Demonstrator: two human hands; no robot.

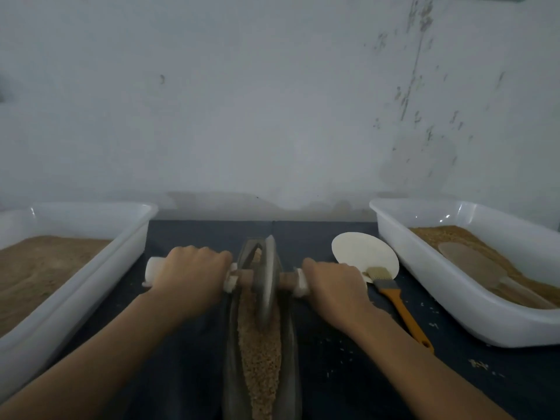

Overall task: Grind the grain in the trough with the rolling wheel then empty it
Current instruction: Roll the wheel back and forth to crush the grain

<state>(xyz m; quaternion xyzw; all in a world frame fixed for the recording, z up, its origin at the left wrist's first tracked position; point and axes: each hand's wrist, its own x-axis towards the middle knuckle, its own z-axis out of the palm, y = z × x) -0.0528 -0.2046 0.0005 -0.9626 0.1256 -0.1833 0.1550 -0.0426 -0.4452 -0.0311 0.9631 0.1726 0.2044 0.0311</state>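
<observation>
Grinding is under way, emptying not started. Left hand (189, 275) and right hand (335, 283) are each wrapping a closed grip round the axle handles (153, 269) of the rolling wheel (266, 280), which is sitting toward the far end of the trough (231, 353). Grain (260, 356) in it is looking coarse still, so more passes needed. Dark bench (333, 374) is carrying a white tub (472, 325) each side; brush (400, 307) and white plate (363, 253) are lying right of the wheel. Scuffed pale wall (272, 101) behind.
</observation>
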